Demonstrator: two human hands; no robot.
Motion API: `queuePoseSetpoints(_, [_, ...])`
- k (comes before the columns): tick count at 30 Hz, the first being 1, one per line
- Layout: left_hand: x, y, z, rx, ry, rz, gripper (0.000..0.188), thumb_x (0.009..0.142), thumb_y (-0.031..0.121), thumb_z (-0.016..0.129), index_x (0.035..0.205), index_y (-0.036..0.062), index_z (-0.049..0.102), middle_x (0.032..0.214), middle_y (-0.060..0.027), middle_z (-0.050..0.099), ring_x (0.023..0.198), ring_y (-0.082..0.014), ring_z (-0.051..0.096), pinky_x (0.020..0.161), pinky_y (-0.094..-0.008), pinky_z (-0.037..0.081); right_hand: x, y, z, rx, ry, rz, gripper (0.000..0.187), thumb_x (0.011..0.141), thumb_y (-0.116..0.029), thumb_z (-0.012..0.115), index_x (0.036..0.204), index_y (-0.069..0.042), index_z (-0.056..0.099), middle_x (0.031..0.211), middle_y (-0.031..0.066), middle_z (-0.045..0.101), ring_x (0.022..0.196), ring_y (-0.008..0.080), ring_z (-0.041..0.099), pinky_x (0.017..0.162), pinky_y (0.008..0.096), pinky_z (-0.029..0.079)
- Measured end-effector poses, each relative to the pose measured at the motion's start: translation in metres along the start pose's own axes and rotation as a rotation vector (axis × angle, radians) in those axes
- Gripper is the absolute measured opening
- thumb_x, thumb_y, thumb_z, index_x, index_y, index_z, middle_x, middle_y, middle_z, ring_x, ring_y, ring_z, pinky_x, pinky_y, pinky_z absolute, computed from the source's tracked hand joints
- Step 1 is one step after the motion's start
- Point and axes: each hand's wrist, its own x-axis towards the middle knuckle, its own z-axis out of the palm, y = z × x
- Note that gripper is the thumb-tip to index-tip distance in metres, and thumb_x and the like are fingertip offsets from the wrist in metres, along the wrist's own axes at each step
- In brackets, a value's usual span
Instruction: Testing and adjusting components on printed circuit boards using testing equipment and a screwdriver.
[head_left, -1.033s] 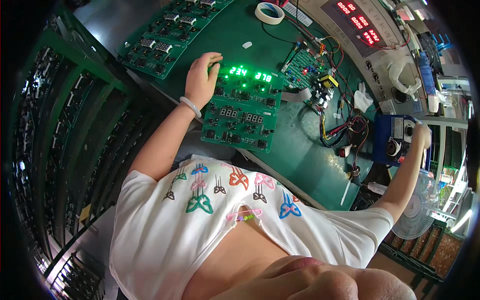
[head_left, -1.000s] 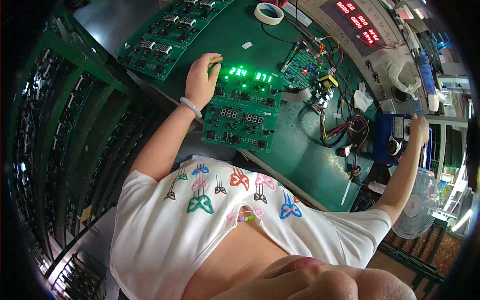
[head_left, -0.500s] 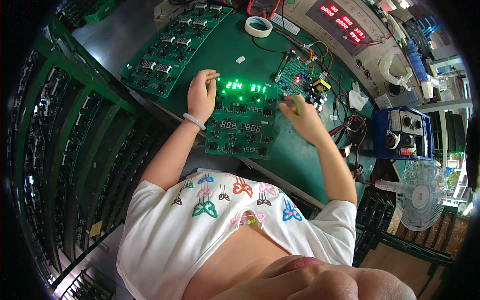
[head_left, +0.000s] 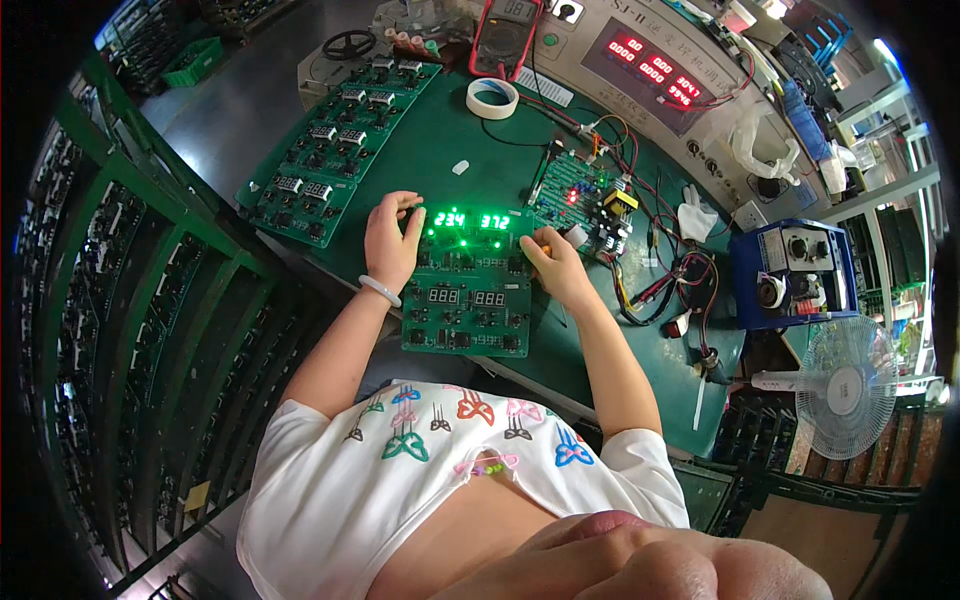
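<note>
A green circuit board [head_left: 462, 322] lies in front of me, overhanging the bench's near edge. Its upper pair of digit displays glows bright green, with small green lights below; the lower pair is unlit. My left hand [head_left: 393, 243], with a pale bangle at the wrist, grips the upper left edge, thumb along it and fingers curled. At the upper right edge, my right hand [head_left: 557, 267] is closed with its thumb at the board. A small orange-yellow bit shows between those fingers; most of it is hidden. A wired board [head_left: 580, 198] with red lights sits just beyond.
A panel of joined boards [head_left: 338, 140] lies at the left of the green bench [head_left: 410, 140]. Farther back are a tape roll [head_left: 492, 98], a red multimeter [head_left: 505, 40] and a test console [head_left: 610, 65]. Cables, a blue-framed unit [head_left: 797, 270] and a fan [head_left: 845, 385] stand right.
My right hand has come in from the right to the board's edge. The left hand stays at the left edge. The view has shifted, and a lit digit on the board differs.
</note>
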Motion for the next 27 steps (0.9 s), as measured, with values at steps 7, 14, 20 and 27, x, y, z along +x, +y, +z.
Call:
queuePoseSetpoints(7, [0.0002, 0.0032, 0.0014, 0.032, -0.01, -0.007, 0.02, 0.09, 0.008, 0.065, 0.109, 0.0058, 0.059, 0.106, -0.0072, 0.07, 0.1, -0.025, 0.061, 0.088, -0.0361, 0.049, -0.0006, 0.0046, -0.0014, 0.012, -0.011, 0.015, 0.039, 0.096, -0.035, 0.064, 0.109, 0.002, 0.059, 0.076, 0.0049, 0.058, 0.069, 0.012, 0.055, 0.063, 0.0288, 0.045])
queuePoseSetpoints(14, [-0.0001, 0.0038, 0.0002, 0.045, -0.015, 0.01, 0.018, 0.09, 0.008, 0.064, 0.108, 0.0061, 0.06, 0.104, -0.0065, 0.07, 0.099, -0.0242, 0.061, 0.087, -0.0352, 0.049, -0.004, 0.0012, -0.0018, 0.029, -0.03, 0.015, 0.04, 0.095, -0.035, 0.065, 0.109, 0.002, 0.058, 0.078, 0.0049, 0.059, 0.071, 0.012, 0.055, 0.065, 0.0288, 0.046])
queuePoseSetpoints(20, [-0.0004, -0.003, 0.0021, -0.031, -0.009, -0.026, 0.015, 0.094, 0.008, 0.06, 0.109, 0.0031, 0.06, 0.105, -0.0095, 0.07, 0.099, -0.0239, 0.064, 0.088, -0.0349, 0.05, -0.0009, 0.0013, 0.0003, 0.009, 0.0, 0.009, 0.041, 0.094, -0.034, 0.065, 0.11, 0.003, 0.059, 0.078, 0.0071, 0.061, 0.07, 0.0137, 0.056, 0.066, 0.0301, 0.047])
queuePoseSetpoints(27, [0.001, 0.0015, 0.0014, -0.087, -0.024, -0.031, 0.014, 0.095, 0.004, 0.056, 0.108, 0.0007, 0.059, 0.108, -0.0111, 0.069, 0.101, -0.0238, 0.064, 0.09, -0.0341, 0.051, 0.0014, 0.0036, 0.0029, -0.117, 0.088, -0.107, 0.041, 0.092, -0.03, 0.068, 0.109, 0.006, 0.059, 0.074, 0.0085, 0.06, 0.066, 0.0144, 0.054, 0.063, 0.0314, 0.045])
